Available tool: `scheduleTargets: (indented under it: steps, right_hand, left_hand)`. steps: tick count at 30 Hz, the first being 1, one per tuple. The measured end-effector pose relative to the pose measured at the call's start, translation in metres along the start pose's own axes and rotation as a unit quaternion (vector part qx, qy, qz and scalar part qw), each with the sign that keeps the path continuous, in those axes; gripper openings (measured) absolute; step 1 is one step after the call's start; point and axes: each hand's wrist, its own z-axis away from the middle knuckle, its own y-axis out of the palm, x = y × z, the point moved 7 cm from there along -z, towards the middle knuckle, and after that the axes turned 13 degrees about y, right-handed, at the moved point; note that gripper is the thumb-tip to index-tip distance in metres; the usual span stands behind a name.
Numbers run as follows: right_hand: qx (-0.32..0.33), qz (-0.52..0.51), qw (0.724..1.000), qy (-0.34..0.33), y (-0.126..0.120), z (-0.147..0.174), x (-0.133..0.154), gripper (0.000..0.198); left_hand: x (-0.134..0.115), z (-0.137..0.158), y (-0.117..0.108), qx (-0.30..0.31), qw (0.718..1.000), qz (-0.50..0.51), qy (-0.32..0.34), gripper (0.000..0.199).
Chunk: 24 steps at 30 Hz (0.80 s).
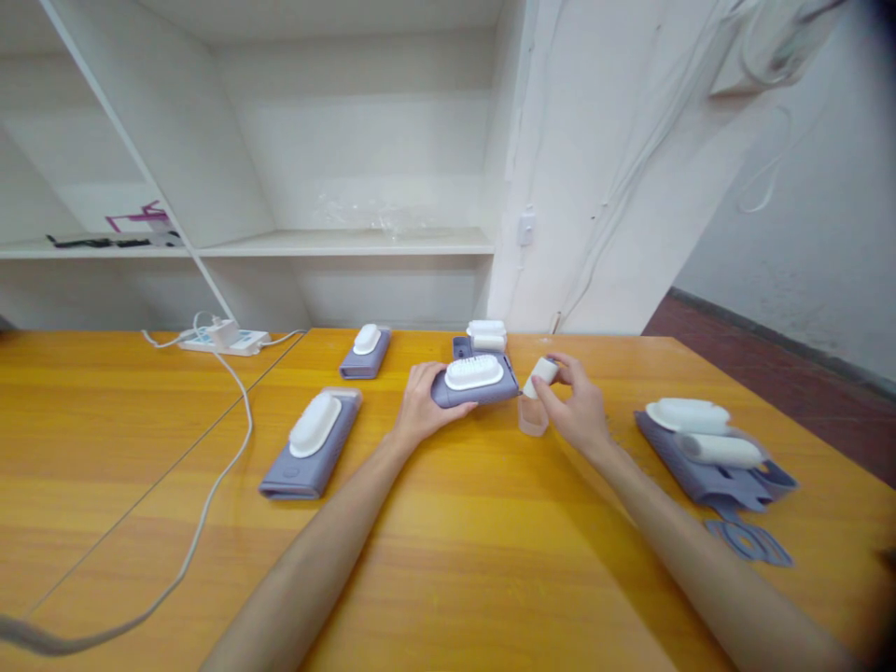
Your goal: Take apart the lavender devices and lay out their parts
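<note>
My left hand grips the left end of a purple-grey case, with a white oval brush on its top, bristles up. Between thumb and fingers of my right hand is a short white cylinder, tilted just right of the case. Beneath the cylinder a translucent pinkish cap appears at table level; whether the two touch I cannot tell. Just behind the held case lies another purple-grey case with white pieces on it.
Two purple-grey cases with white oval tops lie left. At right sits an opened case with a white roller, beside flat purple-grey cut-out pieces. A power strip and white cable occupy the left; shelves stand behind.
</note>
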Motion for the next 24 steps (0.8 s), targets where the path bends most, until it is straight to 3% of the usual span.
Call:
scheduleTargets:
  steps: [8,16,24]
  right_hand:
    - [-0.053,0.072,0.994,-0.064,-0.007,0.011,0.002,0.040]
    - [0.009,0.174,0.980,-0.091,0.009,0.014,-0.009,0.036]
    - [0.016,0.252,0.962,-0.106,0.016,0.018,-0.010,0.033]
  left_hand:
    - [0.003,0.001,-0.002,-0.014,1.000,-0.011,-0.012,0.059]
    - [0.002,0.000,-0.001,-0.011,1.000,-0.016,-0.007,0.058]
    - [0.004,0.000,0.001,-0.009,1.000,-0.019,0.001,0.059]
